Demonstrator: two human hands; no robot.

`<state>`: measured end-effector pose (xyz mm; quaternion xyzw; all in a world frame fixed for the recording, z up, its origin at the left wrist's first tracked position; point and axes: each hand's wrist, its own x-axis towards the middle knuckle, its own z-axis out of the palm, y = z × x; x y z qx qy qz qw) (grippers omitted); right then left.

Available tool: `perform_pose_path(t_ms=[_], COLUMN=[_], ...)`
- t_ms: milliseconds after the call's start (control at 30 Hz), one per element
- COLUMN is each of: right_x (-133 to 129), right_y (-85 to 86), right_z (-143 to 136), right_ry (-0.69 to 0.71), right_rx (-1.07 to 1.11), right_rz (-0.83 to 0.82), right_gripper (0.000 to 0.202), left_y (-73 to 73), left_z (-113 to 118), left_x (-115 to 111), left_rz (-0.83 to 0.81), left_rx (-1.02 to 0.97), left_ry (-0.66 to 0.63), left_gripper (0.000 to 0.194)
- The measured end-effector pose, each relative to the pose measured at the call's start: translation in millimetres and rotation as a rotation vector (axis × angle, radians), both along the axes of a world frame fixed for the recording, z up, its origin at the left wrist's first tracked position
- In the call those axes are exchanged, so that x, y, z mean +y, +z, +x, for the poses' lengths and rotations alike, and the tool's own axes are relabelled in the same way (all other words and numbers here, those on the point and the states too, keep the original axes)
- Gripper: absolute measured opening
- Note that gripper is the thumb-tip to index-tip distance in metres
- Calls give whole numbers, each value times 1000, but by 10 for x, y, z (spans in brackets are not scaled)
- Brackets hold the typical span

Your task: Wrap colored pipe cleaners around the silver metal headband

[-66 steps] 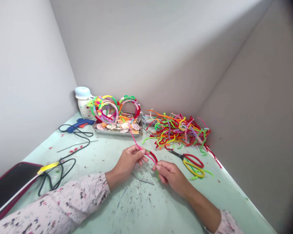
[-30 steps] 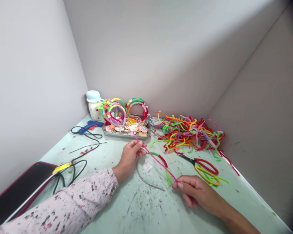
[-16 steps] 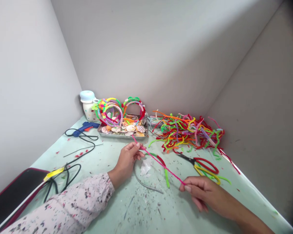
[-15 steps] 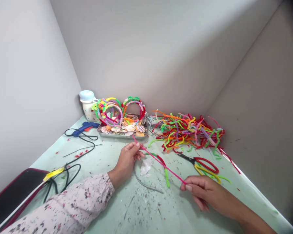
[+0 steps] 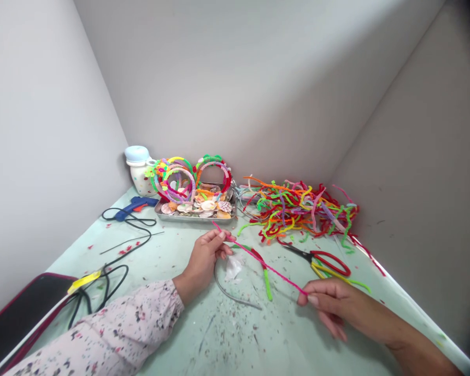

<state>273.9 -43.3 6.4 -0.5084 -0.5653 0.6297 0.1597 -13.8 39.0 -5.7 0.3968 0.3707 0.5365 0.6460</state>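
A thin pink pipe cleaner [image 5: 264,263] is stretched straight between my two hands above the pale green table [image 5: 188,334]. My left hand [image 5: 206,256] pinches it near its far end, and my right hand [image 5: 332,305] pinches the near end between thumb and forefinger. Under the pink strand lie a bare grey headband [image 5: 229,290], a crumpled bit of clear plastic [image 5: 233,266] and a red-and-green pipe cleaner [image 5: 263,269].
Red-and-yellow scissors [image 5: 323,261] lie right of my hands. A heap of coloured pipe cleaners [image 5: 297,211] fills the back right corner. A metal tray of shells [image 5: 196,209] with wrapped headbands [image 5: 180,177], a white jar [image 5: 138,167], a blue glue gun [image 5: 132,206], black cables [image 5: 113,261] and a dark case [image 5: 19,313] are at the left.
My right hand has slid along the pink pipe cleaner toward me and to the right, pulling it out straight. My left hand has kept its hold near the tray.
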Motion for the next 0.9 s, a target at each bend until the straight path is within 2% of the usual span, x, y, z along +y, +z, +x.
perform_pose_path(t_ms=[367,733,900], right_x=[-35,-28,-28], right_y=[30,18,21], right_z=[12,183,247], right_ry=[58,61,91], right_rx=[-2,-10,-13], right_rz=[18,2,-2], right_gripper=[32,36,36], left_y=[7,-10,7], left_z=[-4,-13,-8], left_x=[-9,14,10], left_rz=[12,-3,-19], left_rx=[-36,-78,-91], left_ry=[15,76,66], left_gripper=[19,16,15])
